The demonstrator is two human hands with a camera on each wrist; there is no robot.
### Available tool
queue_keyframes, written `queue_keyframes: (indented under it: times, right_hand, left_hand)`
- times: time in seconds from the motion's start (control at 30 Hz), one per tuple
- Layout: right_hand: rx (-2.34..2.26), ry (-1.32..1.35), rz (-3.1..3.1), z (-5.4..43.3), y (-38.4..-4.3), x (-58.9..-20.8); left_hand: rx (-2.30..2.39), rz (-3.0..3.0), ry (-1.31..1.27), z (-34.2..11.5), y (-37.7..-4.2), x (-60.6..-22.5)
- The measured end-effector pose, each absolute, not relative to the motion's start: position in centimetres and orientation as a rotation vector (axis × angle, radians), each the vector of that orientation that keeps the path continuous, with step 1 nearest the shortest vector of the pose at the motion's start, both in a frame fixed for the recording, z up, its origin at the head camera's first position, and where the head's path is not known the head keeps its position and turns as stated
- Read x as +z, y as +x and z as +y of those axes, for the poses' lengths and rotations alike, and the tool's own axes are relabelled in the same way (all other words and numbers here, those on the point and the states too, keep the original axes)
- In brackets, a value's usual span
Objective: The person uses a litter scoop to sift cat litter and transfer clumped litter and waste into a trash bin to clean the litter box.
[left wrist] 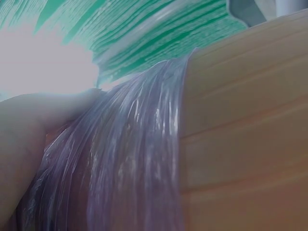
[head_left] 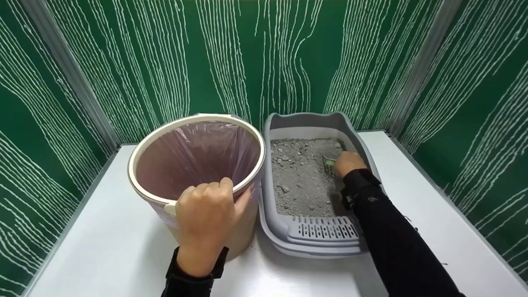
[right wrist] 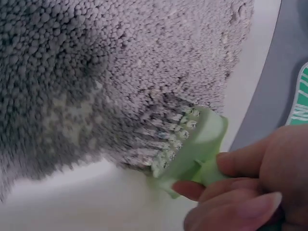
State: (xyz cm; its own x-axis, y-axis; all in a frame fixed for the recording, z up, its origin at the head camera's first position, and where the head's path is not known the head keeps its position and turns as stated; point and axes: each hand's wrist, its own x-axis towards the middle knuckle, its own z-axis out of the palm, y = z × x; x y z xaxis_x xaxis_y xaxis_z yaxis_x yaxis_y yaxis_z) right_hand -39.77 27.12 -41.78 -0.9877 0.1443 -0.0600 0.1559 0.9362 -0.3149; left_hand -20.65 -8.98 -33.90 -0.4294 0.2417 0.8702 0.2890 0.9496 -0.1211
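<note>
My right hand [head_left: 348, 163] grips the short handle of a green slotted litter scoop [right wrist: 192, 139]. The scoop's slotted end is sunk into grey granular litter [head_left: 301, 177] near the right wall of a grey litter box [head_left: 270, 198]. In the right wrist view, pale box floor shows beside the scoop where the litter thins out. My left hand [head_left: 208, 210] holds the near rim of a round trash bin [head_left: 243, 237], fingers curled over its cream ring. A translucent purple bag [head_left: 206, 144] lines the bin and folds down over its outside, as the left wrist view shows.
The bin and litter box stand side by side on a white table [head_left: 103, 247]. Green panels [head_left: 255, 53] with white wavy lines enclose the back and sides. A slotted step [head_left: 326, 229] forms the box's near end. Small dark bits lie right of the box.
</note>
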Motion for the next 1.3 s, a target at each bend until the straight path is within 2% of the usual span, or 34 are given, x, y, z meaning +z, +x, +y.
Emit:
queue_keyframes:
  times: [0.43, 0.7, 1.1, 1.3]
  right_hand:
    - [-0.539, 0.233, 3.214, 28.1, -41.2, -44.1]
    - [-0.992, 0.366, 3.176, 28.3, -41.9, -46.3]
    - [-0.788, 0.319, 3.204, 27.7, -42.8, -45.2]
    - [-1.006, 0.368, 3.140, 27.0, -43.2, -45.9]
  left_hand:
    - [-0.070, -2.022, -0.384, -8.8, -20.9, -33.9]
    - [-0.061, -2.019, -0.382, -8.9, -21.1, -34.2]
    - [-0.054, -2.048, -0.383, -9.1, -20.8, -34.5]
    - [-0.068, -2.039, -0.384, -9.2, -21.0, -34.2]
